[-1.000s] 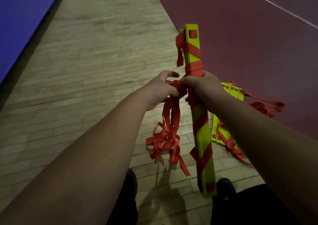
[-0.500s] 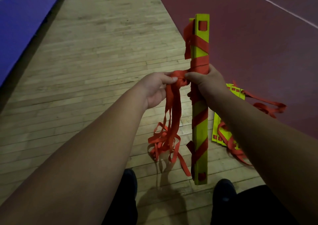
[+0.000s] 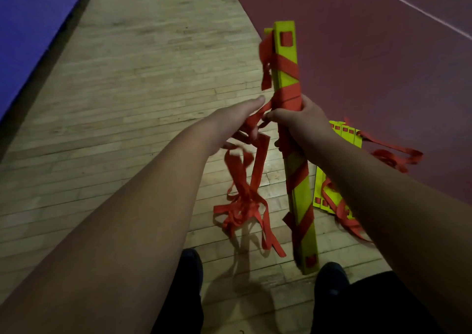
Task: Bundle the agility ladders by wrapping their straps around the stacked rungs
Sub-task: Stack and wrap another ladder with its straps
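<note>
Right hand grips wrapped rungs; left hand seemingly holds loose straps.

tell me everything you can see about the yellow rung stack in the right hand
The stack of flat yellow plastic-looking rungs stands nearly upright, leaning slightly. Red square marks show at both ends. A red webbing strap winds diagonally around it, densest above the grip. The right hand grips its middle; the left hand holds the loose strap tails beside it. Its lower end is near the dark shoes; floor contact is unclear.
</note>
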`<act>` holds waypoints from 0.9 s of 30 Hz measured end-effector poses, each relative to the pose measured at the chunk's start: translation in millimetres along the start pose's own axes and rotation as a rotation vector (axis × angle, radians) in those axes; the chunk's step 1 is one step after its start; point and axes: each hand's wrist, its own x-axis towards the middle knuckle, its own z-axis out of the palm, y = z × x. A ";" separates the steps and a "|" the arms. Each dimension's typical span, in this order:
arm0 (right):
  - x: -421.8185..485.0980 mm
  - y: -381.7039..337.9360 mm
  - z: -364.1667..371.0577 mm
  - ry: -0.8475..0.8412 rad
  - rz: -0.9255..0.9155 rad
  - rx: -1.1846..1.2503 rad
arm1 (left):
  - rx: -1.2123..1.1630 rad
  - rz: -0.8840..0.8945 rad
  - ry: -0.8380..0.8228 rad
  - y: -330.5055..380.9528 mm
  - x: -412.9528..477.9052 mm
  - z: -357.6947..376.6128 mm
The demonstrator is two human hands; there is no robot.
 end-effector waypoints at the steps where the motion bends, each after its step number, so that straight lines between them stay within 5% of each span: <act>1: -1.7 -0.1 1.8 -0.029 -0.010 -0.031 | 0.044 -0.003 0.050 -3.0 3.1 -1.6; 7: -5.3 -3.5 -2.1 -0.181 0.026 -0.134 | -0.011 0.072 0.211 -7.3 10.6 -7.1; 14: -4.7 -8.0 -10.0 -0.308 0.072 -0.144 | -0.038 0.264 -0.001 -21.0 22.3 -9.1; 27: -6.8 -12.1 -17.8 -0.492 0.165 -0.170 | -0.222 0.354 0.001 -21.8 21.4 -5.6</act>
